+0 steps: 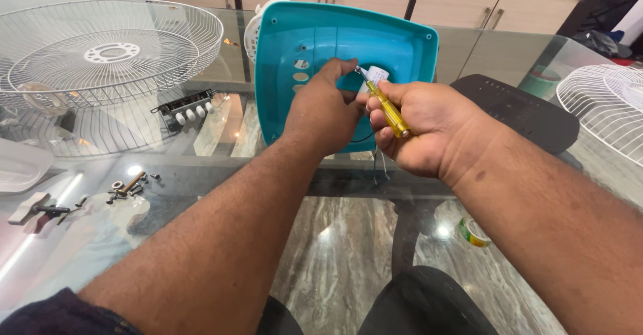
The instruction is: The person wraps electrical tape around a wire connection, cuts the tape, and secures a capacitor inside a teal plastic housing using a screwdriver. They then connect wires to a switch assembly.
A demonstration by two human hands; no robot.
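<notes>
A teal plastic fan base (395, 47) stands tilted up on the glass table, its hollow underside facing me. My left hand (325, 111) reaches into the hollow and pinches a small white part (376, 75) there. My right hand (418, 131) grips a yellow-handled screwdriver (387, 111), its metal tip pointing up-left at that white part. Thin wires hang below the hands.
A white wire fan guard (100, 54) lies at the left, another guard (603, 107) at the right edge. A black switch block with white buttons (187, 107), loose screws (130, 186), a dark grey cover (522, 111) and a white part (20, 164) rest on the glass table (201, 174).
</notes>
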